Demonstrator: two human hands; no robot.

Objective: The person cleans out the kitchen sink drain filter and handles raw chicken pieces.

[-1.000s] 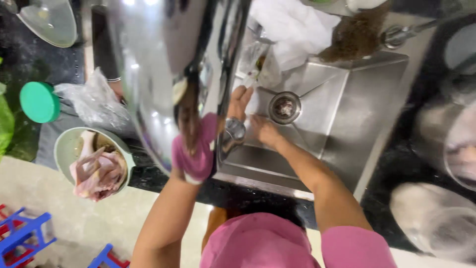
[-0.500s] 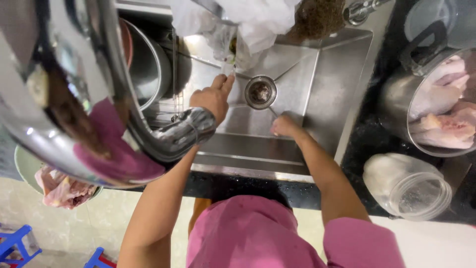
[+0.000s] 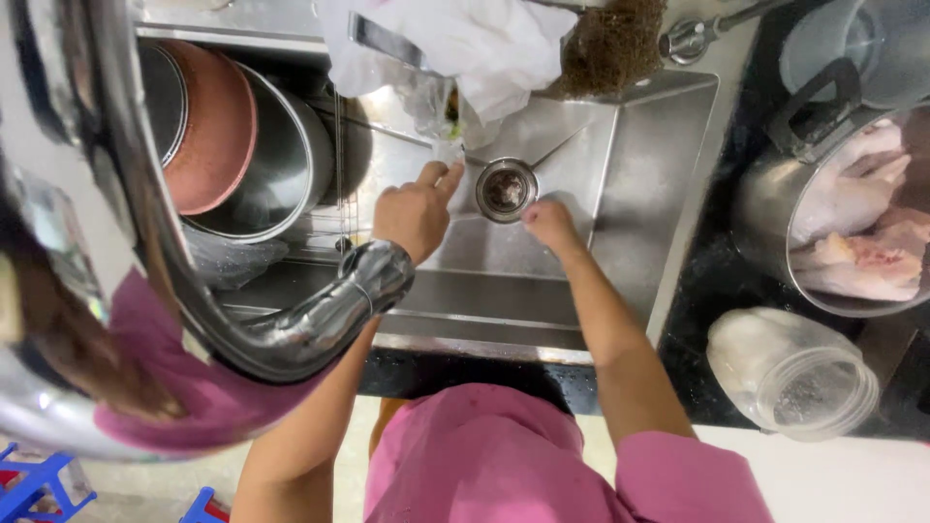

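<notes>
Steel faucet (foreground) across left hand

The round steel drain strainer sits flat in the wet sink floor, dark scraps inside.

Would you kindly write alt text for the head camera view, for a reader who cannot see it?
Seen from above, a person in pink reaches both bare hands into a steel sink: the left hand and the right hand flank the round drain. Stacked bowls sit in the sink's left side; a pot of raw poultry and a clear jar stand on the right.
</notes>
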